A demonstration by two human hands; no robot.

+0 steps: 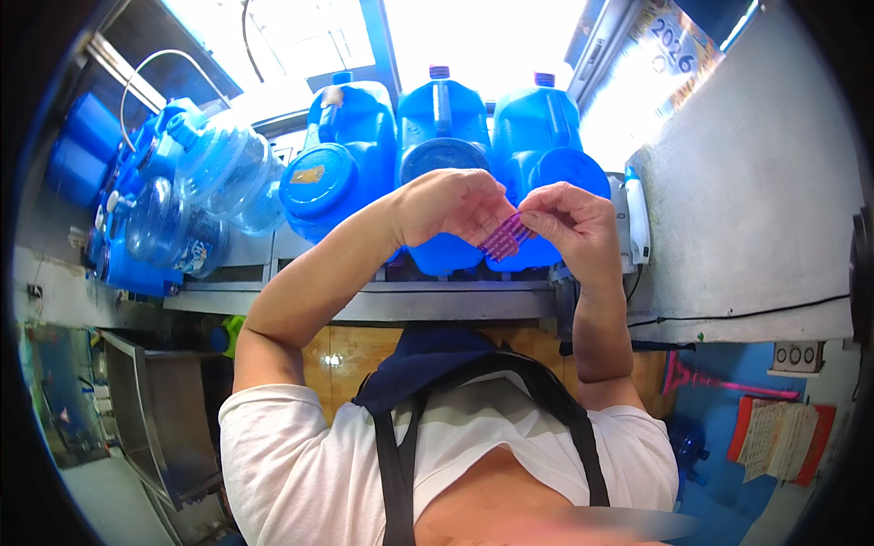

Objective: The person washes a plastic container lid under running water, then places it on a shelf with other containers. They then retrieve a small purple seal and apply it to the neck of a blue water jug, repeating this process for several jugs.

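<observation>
A small purple piece of film with rows of pale print (506,238) is held up between my two hands, in front of the blue containers. My right hand (575,223) pinches its upper right edge between thumb and fingers. My left hand (451,207) curls against its left side, fingers bent toward it; some of these fingertips are hidden. Behind the hands stand three large blue jugs (443,107) in a row, each with a handle, a small top cap and a big round lid (319,179) facing me.
Clear blue water bottles (228,173) lie stacked at the left beside other blue containers. A grey metal counter edge (364,302) runs below the jugs. At the right, a white and blue bottle (636,218) stands by a grey wall (756,200). A pink-handled tool (728,388) and a wall socket (797,356) sit lower right.
</observation>
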